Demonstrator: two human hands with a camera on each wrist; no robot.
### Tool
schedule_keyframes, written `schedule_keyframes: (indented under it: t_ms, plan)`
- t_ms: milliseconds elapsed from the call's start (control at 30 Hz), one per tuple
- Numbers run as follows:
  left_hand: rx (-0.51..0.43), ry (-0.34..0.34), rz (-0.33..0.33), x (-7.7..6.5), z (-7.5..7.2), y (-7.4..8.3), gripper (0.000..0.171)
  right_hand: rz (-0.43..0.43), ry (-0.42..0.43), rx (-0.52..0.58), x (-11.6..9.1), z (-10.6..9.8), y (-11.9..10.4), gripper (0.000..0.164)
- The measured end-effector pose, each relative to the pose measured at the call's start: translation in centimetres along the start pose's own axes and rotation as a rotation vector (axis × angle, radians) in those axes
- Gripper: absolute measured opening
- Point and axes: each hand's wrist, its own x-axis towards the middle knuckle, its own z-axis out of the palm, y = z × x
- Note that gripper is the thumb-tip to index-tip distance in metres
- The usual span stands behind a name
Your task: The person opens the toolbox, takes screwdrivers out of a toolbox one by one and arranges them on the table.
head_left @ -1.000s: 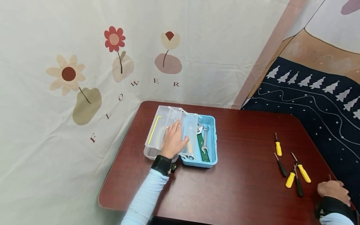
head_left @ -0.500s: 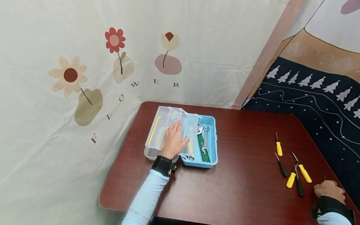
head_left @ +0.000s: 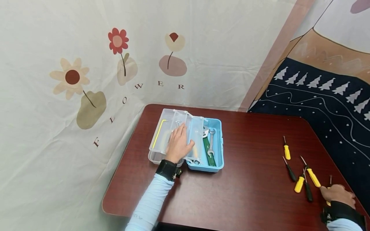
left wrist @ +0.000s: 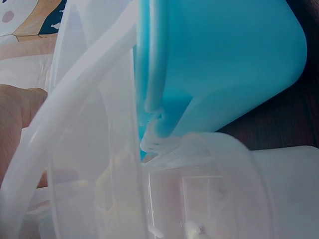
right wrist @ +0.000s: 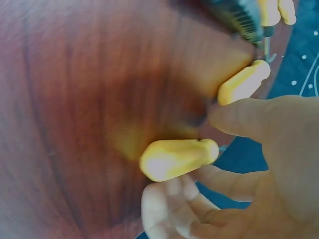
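Observation:
My left hand (head_left: 177, 144) rests with extended fingers on a clear plastic tray (head_left: 196, 128) of the blue toolbox (head_left: 218, 170), whose lid is folded back. Inside the box lie a green-handled adjustable wrench (head_left: 206, 144) and a combination wrench (head_left: 211, 142). At the table's right edge, my right hand (head_left: 338, 194) is spread around a yellow-handled screwdriver (right wrist: 177, 158). Thumb and fingers stand apart on either side of its handle; whether the fingers touch it I cannot tell. The thumb tip is close to another yellow screwdriver (right wrist: 244, 83).
Left of my right hand lie several loose screwdrivers, among them a yellow one (head_left: 286, 152), a black one (head_left: 290, 173) and another black one (head_left: 308, 192). A yellow hex key (head_left: 158, 134) shows through the clear plastic. Printed cloth (head_left: 216, 64) hangs behind the brown table (head_left: 248, 154).
My right hand has shifted slightly left, and its fingers have spread from a closer grip. More of the yellow screwdriver beneath it now shows. The left hand has stayed on the tray.

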Motion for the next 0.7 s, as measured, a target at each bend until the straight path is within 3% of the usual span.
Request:
schedule_keyframes:
  t_ms: [133, 233, 367, 500, 700]
  plan:
    - [-0.003, 0.004, 0.001, 0.0, 0.1, 0.0, 0.069, 0.026, -0.014, 0.046, -0.4, -0.3, -0.7, 0.076]
    - [-0.003, 0.004, -0.001, 0.0, 0.1, 0.0, 0.069, 0.077, 0.017, 0.129, -0.9, -0.5, -1.7, 0.081]
    - [-0.009, 0.002, -0.004, -0.1, 0.2, 0.0, 0.069, 0.086, 0.064, 0.192, -2.1, -1.1, -3.2, 0.083]
    - [-0.008, -0.001, -0.005, -0.2, 0.1, 0.0, 0.069, -0.005, 0.084, 0.162, -3.3, -2.2, -4.9, 0.086]
    - [-0.01, 0.003, 0.0, -0.1, 0.0, 0.0, 0.068, -0.263, 0.098, 0.131, -5.4, -3.8, -8.0, 0.096]
